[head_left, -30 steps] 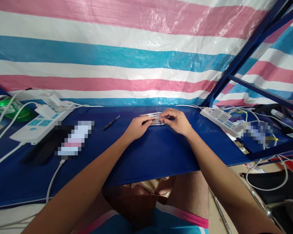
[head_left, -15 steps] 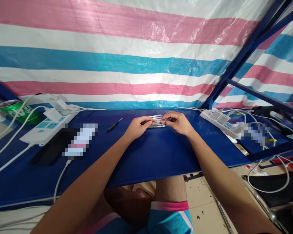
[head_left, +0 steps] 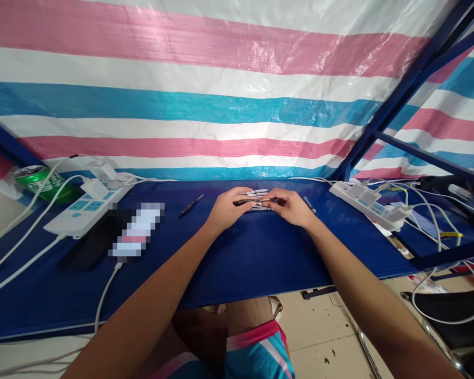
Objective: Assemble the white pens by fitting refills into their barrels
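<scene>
Near the middle of the blue table, my left hand (head_left: 228,209) and my right hand (head_left: 291,206) face each other, fingers bent in a pinch. A slim dark pen (head_left: 264,200) stretches between their fingertips. Just beneath and behind it, several thin pens (head_left: 259,192) with light and silvery barrels lie side by side in a row, partly covered by my fingers. A separate black pen (head_left: 190,206) lies slantwise left of my left hand. Past my right hand, a small clear, bluish pen-like piece (head_left: 309,204) rests on the table.
On the left are a white power strip (head_left: 69,218) with plugs, a green can (head_left: 43,181) and a charging phone (head_left: 142,223), its screen blurred. Another power strip (head_left: 363,202) with cables sits on the right. A striped tarp (head_left: 221,110) hangs behind the table (head_left: 256,258).
The view has shifted slightly, moving the scene to the right. The clear piece beside my right hand now shows. Both hands stay over the row of pens, with fingers slightly shifted.
</scene>
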Demonstrator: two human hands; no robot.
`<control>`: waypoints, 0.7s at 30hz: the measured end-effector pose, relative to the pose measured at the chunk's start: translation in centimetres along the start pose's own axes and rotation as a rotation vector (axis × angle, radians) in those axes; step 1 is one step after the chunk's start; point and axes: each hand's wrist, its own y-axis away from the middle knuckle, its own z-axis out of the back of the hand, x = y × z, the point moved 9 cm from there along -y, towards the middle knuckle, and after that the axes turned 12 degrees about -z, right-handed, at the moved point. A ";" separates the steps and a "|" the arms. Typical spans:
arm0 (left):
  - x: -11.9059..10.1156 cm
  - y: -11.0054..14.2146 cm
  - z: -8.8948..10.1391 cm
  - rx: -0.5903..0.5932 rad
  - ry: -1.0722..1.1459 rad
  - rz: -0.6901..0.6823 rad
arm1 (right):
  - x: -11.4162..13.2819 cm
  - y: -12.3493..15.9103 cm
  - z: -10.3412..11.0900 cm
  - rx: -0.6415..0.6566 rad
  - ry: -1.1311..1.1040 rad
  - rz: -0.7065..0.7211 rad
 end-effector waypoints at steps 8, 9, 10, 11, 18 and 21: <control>-0.5 0.1 0.3 -0.221 0.349 0.054 | 0.4 -0.1 -0.2 0.017 -0.152 -0.010; -0.6 0.0 0.3 -0.228 0.371 0.052 | 0.4 -0.1 -0.1 0.011 -0.160 -0.013; -0.7 0.0 0.2 -0.226 0.387 0.047 | 0.4 -0.1 -0.1 0.009 -0.166 -0.013; -0.7 0.0 0.1 -0.219 0.399 0.041 | 0.4 -0.1 -0.1 0.014 -0.170 -0.010; -0.9 0.3 -1.0 -0.134 0.369 0.044 | 1.2 0.4 -1.0 0.070 -0.126 0.032; -0.7 0.3 -1.1 -0.130 0.374 0.057 | 1.4 0.5 -1.1 0.074 -0.105 0.045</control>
